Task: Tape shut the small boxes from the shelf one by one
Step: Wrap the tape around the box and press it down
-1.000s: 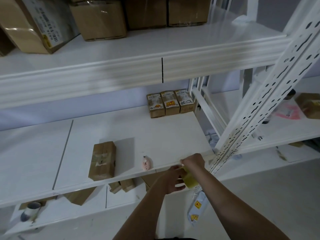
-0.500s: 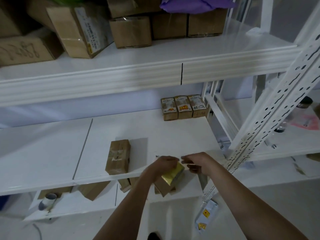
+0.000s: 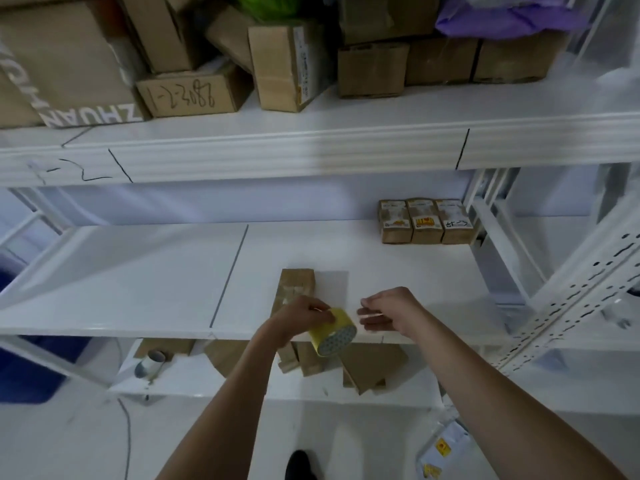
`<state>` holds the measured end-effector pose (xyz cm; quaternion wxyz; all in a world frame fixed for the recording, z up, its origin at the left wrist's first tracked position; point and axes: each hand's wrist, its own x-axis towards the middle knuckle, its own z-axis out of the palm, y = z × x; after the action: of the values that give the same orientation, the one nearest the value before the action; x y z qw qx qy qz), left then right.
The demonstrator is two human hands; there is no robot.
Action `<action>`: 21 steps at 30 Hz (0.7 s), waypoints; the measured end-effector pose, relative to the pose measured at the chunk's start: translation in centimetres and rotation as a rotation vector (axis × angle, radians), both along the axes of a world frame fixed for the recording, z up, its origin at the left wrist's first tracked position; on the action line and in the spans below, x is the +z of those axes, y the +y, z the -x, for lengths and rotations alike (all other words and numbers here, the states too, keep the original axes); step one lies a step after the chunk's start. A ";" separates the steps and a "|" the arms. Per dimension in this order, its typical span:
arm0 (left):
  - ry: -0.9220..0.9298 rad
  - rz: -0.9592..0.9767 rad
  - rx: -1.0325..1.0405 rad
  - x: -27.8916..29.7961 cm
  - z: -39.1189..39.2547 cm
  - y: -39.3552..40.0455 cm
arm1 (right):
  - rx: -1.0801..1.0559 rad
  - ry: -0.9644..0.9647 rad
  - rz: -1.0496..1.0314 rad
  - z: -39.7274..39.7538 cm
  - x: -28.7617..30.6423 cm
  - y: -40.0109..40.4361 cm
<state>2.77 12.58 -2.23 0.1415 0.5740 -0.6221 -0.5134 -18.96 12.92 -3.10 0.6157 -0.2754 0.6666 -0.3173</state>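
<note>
Middle shelf (image 3: 156,289), white, is spanning the centre of the frame. A small box (image 3: 296,289) of brown card is lying flat on it at lower centre, near the front edge, its near end hidden behind the left hand.

Left hand (image 3: 301,317) is gripping a yellow tape roll (image 3: 334,336), fingers curled round the roll's outer band; the roll is tilting so that its open side is facing lower right, and it is hanging just over the shelf's front edge. Right hand (image 3: 388,313) is sitting just beside the roll, to its right, fingertips drawn together toward the roll as if pinching; whether a tape end is lying between them cannot be told. The two hands are close but not touching.

Three small boxes (image 3: 426,221) with labels are standing side by side, touching, at the back of the same shelf, right of centre.

Upper shelf (image 3: 346,147) is carrying larger cartons (image 3: 287,64) across the top of the frame, with a purple bag (image 3: 502,19) at upper right.

Lower shelf (image 3: 207,379) is holding more cardboard pieces (image 3: 370,365) below the hands, and a spare roll core (image 3: 150,363) at lower left.

A perforated white upright (image 3: 575,306) is running diagonally at the right.
</note>
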 end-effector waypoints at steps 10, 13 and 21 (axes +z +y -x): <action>0.031 0.066 0.020 0.7 -9.7 -5.3 | -0.033 0.030 0.043 -9.1 2.1 -4.8; 0.008 0.106 -0.017 0.7 -12.4 -7.6 | -0.057 0.067 0.068 -11.7 2.3 -6.1; -0.057 0.211 -0.206 0.5 -15.3 -12.4 | -0.139 0.156 0.071 -15.1 2.1 -7.9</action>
<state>18.05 0.13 -1.70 0.1299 0.5033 -0.7319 -0.4405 -3.82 5.00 -1.01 0.5282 -0.2743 0.7184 -0.3602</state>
